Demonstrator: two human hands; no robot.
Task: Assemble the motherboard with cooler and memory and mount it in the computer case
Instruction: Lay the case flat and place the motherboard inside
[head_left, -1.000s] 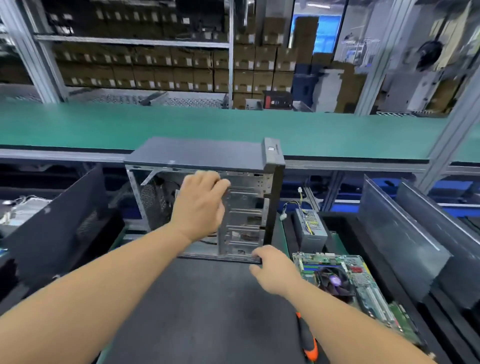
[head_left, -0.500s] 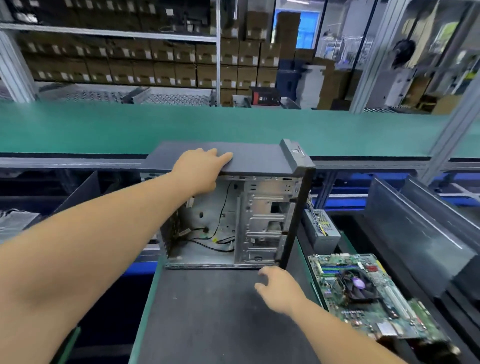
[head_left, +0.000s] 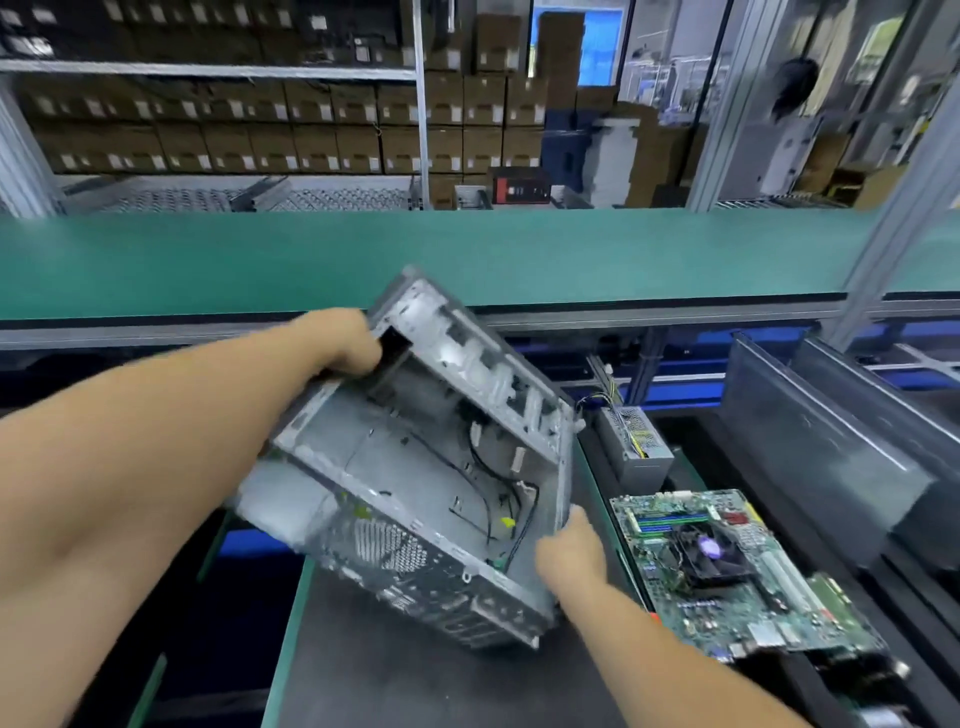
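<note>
An open grey metal computer case (head_left: 415, 467) is tilted over the black mat (head_left: 415, 686), its bare interior with black cables facing up and toward me. My left hand (head_left: 345, 340) grips the case's upper far edge. My right hand (head_left: 571, 553) holds the case's lower right edge. To the right lies the green motherboard (head_left: 737, 571) with a black cooler fan (head_left: 709, 553) mounted on it and memory slots near its far end.
A grey power supply (head_left: 636, 441) with loose wires stands behind the motherboard. Dark case side panels (head_left: 821, 457) lean at the right. A green conveyor belt (head_left: 467, 254) runs across behind the bench, with shelves of cardboard boxes beyond.
The case stood upright with my left hand flat on its top; now it is tipped over onto its side, open face up, and my right hand has come onto its edge.
</note>
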